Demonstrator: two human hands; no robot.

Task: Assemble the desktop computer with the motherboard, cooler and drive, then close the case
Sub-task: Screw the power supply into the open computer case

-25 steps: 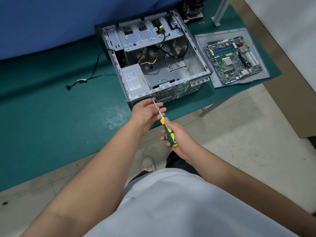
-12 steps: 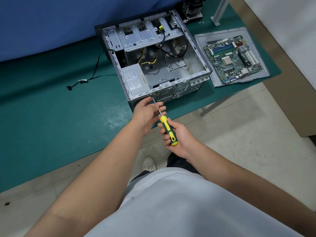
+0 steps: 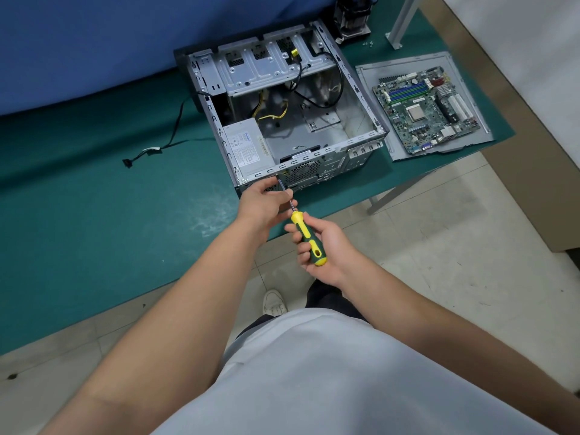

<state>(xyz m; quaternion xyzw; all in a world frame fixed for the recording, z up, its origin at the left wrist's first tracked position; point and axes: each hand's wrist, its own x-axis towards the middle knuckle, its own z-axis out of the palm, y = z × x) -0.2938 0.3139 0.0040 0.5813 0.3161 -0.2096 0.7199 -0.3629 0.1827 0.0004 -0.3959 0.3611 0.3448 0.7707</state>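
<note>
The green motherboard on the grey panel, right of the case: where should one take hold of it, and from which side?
Probably hold the green motherboard by its two long bare edges, coming from above: it lies flat on the grey metal panel, and its face is crowded with slots and a socket.

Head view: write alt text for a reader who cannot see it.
A person's right hand holds a yellow-green screwdriver, its tip at the rear panel of an open computer case, while the left hand steadies the shaft. A motherboard lies on a panel beside the case.
</note>
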